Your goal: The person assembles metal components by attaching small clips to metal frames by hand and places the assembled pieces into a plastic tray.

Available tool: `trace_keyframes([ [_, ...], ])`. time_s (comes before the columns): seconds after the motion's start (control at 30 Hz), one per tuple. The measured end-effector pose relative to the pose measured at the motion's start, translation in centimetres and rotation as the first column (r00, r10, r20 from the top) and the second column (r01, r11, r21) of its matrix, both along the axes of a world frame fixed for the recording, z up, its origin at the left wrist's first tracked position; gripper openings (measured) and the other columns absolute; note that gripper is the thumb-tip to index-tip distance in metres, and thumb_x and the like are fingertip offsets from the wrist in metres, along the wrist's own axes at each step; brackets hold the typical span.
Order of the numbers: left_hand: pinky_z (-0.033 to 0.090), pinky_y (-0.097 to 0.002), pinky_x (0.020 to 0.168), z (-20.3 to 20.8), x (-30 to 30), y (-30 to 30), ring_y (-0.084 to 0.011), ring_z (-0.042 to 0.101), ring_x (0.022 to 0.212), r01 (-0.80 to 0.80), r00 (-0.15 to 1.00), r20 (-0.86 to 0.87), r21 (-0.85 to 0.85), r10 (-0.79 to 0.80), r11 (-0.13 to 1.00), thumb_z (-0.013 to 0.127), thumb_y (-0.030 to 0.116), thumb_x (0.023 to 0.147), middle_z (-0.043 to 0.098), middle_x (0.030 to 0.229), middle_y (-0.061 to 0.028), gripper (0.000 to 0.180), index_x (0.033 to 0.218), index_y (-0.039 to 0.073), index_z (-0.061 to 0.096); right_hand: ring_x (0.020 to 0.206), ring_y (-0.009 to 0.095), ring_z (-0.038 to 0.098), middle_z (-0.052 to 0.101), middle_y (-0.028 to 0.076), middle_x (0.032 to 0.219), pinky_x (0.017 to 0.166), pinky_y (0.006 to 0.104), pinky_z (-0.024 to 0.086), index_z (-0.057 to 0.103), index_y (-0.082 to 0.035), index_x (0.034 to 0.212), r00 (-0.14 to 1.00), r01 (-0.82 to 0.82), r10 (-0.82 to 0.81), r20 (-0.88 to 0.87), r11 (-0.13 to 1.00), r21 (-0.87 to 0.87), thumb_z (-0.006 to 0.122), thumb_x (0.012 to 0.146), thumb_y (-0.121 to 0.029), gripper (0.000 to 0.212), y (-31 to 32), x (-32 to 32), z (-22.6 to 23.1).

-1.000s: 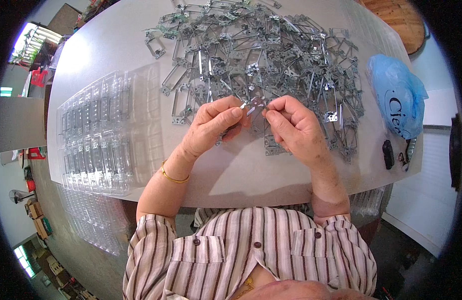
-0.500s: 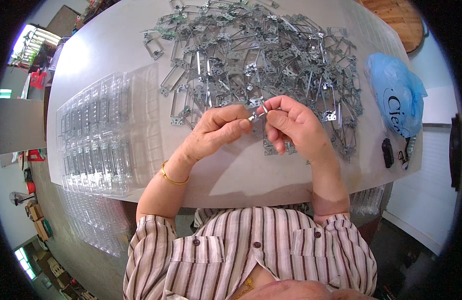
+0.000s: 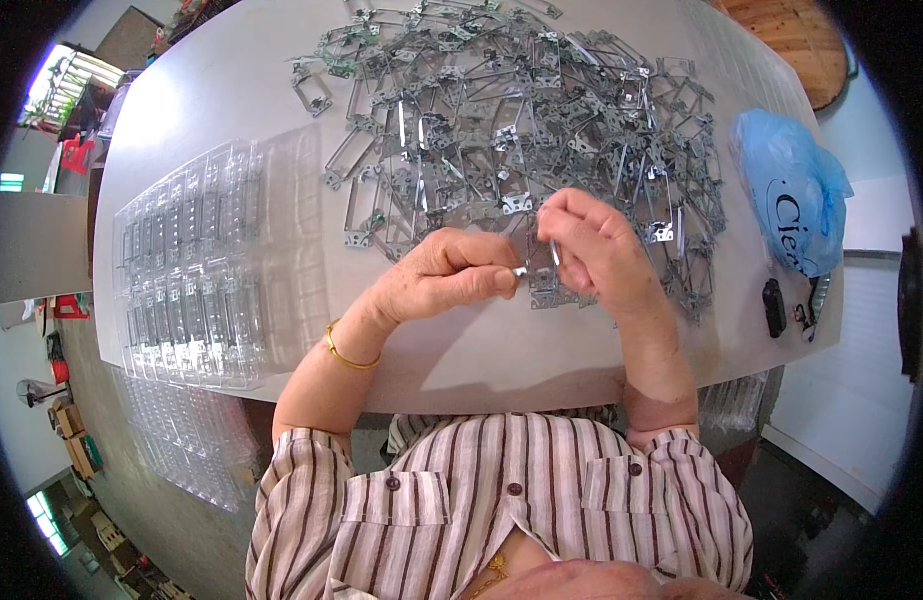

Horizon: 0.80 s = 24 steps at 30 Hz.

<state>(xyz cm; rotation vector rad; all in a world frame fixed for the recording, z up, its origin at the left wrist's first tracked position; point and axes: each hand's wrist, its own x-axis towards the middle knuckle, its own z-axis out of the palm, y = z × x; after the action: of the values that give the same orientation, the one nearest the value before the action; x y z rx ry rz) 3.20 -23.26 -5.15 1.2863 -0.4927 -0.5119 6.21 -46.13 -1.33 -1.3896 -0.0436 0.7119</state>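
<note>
a small metal piece (image 3: 520,271) sits at the near edge of the pile of metal brackets (image 3: 481,110), pinched in the left hand (image 3: 436,275)! the right hand (image 3: 603,250), fingers curled, grips a thin metal strip (image 3: 555,253). left of the pile, a clear plastic tray (image 3: 253,340); right of it, a blue bag (image 3: 793,185).

Large dark lettering (image 3: 789,226) runs down the side of the blue plastic bag (image 3: 806,165) at the right edge of the counter (image 3: 231,85).
</note>
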Motion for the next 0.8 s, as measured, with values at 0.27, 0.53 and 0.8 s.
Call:
trace_keyframes([
  [0.27,0.034,-0.0224,0.047,0.2,0.0,0.1,-0.0097,0.047,0.056,-0.146,0.951,-0.285,-0.078,0.118,0.986,0.059,0.031,0.1,0.064,0.084,-0.0096,0.034,0.084,0.002,0.063,0.043,0.003,0.041,0.051,-0.003,0.059,0.038,0.0198,0.03,0.06,-0.009,0.097,0.927,0.345,-0.357,0.116,0.932,0.107,0.056,0.104,-0.024,0.016,0.5,-0.2,0.5],
  [0.53,0.034,-0.0223,0.046,-0.2,0.4,-0.1,-0.0108,0.046,0.054,-0.266,0.917,-0.346,-0.158,0.199,0.951,0.055,0.034,0.102,0.064,0.084,-0.0126,0.036,0.081,0.005,0.057,0.044,0.002,0.042,0.055,-0.002,0.065,0.039,0.0199,0.032,0.058,-0.008,0.104,0.98,0.094,-0.105,0.17,0.993,0.07,0.056,0.103,-0.019,0.011,0.5,-0.9,0.0],
  [0.8,0.033,-0.0218,0.048,-0.3,0.4,-0.2,-0.0065,0.046,0.057,-0.3,0.927,-0.264,-0.092,0.268,0.949,0.054,0.028,0.105,0.063,0.083,-0.0045,0.03,0.087,0.005,0.06,0.045,0.001,0.042,0.052,-0.004,0.065,0.04,0.0197,0.033,0.057,-0.006,0.108,0.989,-0.016,0.014,0.148,1.0,0.011,0.056,0.103,-0.015,0.011,0.8,-1.5,0.1],
])
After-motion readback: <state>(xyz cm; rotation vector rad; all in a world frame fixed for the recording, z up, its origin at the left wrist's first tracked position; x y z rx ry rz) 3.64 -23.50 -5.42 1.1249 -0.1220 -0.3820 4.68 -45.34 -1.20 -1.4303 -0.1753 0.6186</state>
